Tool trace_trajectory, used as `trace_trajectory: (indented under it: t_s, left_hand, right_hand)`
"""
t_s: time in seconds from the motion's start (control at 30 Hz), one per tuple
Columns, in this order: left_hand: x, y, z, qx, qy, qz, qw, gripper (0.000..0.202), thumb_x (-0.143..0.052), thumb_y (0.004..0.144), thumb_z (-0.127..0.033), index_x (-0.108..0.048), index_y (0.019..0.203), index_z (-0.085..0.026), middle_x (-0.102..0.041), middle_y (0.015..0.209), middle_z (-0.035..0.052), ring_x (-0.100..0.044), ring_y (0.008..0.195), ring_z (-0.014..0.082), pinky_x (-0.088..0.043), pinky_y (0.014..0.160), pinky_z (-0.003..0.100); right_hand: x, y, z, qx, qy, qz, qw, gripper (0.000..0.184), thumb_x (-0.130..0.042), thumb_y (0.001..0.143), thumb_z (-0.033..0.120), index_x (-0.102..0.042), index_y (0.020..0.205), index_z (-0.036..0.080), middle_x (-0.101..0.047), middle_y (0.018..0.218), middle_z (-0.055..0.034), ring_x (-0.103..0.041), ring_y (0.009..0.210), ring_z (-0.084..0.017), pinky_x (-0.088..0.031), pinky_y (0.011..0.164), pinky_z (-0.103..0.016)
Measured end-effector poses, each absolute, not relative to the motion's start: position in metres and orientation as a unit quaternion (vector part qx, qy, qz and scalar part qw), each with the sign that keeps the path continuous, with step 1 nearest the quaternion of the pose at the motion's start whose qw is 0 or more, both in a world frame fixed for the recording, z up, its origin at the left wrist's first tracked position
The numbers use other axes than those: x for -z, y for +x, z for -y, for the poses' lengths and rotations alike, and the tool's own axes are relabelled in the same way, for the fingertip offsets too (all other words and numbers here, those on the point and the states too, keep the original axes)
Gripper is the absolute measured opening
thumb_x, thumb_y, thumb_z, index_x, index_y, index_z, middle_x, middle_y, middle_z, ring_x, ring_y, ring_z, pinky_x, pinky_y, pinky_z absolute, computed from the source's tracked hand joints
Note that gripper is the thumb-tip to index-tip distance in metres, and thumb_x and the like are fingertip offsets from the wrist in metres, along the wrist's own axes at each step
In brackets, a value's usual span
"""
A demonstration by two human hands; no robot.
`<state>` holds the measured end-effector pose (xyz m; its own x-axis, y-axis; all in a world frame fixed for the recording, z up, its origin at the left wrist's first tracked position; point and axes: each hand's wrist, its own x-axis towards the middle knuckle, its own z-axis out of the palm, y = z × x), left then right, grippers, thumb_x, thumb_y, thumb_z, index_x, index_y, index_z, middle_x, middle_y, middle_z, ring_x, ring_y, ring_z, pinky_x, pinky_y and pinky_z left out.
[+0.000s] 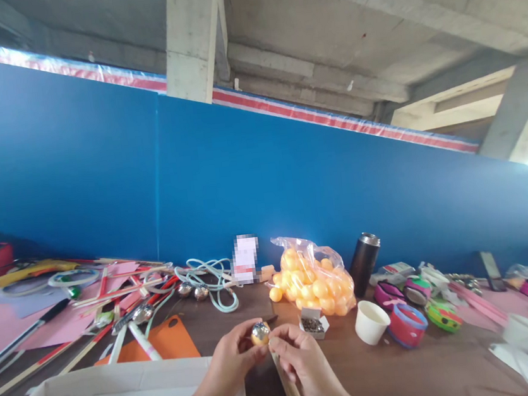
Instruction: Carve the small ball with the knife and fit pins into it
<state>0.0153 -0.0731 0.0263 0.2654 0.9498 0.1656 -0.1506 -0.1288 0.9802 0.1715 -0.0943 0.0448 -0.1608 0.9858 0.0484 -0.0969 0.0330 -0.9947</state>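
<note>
Both my hands meet low in the middle of the view over a brown table (407, 366). My left hand (230, 361) pinches a small shiny ball (260, 333) with an orange underside, fingers closed around it. My right hand (301, 356) touches the same ball from the right, fingers curled. A wooden stick (291, 395) runs down from under my right hand toward the bottom edge. A small open box of dark pieces (313, 324) lies just behind my right hand.
A clear bag of orange balls (315, 287), a dark flask (364, 263), a white paper cup (371, 322) and tape rolls (405, 325) stand behind. Sticks, cords, metal balls and pink paper crowd the left. A white cardboard box (100, 394) sits at bottom left. A blue wall (262, 179) backs the table.
</note>
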Motion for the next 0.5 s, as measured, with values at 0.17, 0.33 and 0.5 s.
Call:
trace_trajectory:
  t_s: [0.17,0.33,0.5]
  left_hand:
    - [-0.027,0.015,0.072,-0.486,0.575,-0.354,0.555,0.057,-0.069,0.061,-0.043,-0.058,0.11,-0.016,-0.066,0.1,0.0075,-0.06,0.089,0.0219,-0.05,0.069,0.029]
    - [-0.034,0.015,0.076,-0.487,0.57,-0.354,0.56,0.056,-0.072,0.059,-0.041,-0.06,0.108,-0.017,-0.068,0.098,0.0072,-0.06,0.09,0.0224,-0.049,0.073,0.029]
    - [-0.042,0.015,0.081,-0.476,0.578,-0.365,0.554,0.056,-0.072,0.058,-0.04,-0.061,0.108,-0.016,-0.068,0.095,0.0066,-0.06,0.085,0.0205,-0.049,0.071,0.027]
  right_hand:
    - [-0.045,0.173,0.096,-0.567,-0.41,0.506,0.505,0.025,-0.064,0.074,0.038,-0.055,0.074,0.015,-0.042,0.049,0.0082,-0.029,0.039,-0.003,-0.019,0.037,-0.016]
    - [-0.045,0.171,0.096,-0.582,-0.395,0.49,0.515,0.024,-0.066,0.073,0.037,-0.055,0.072,0.015,-0.041,0.047,0.0089,-0.026,0.039,-0.002,-0.018,0.038,-0.016]
    - [-0.045,0.17,0.095,-0.591,-0.395,0.478,0.516,0.025,-0.068,0.071,0.037,-0.056,0.072,0.015,-0.044,0.053,0.0074,-0.028,0.04,-0.002,-0.018,0.038,-0.016]
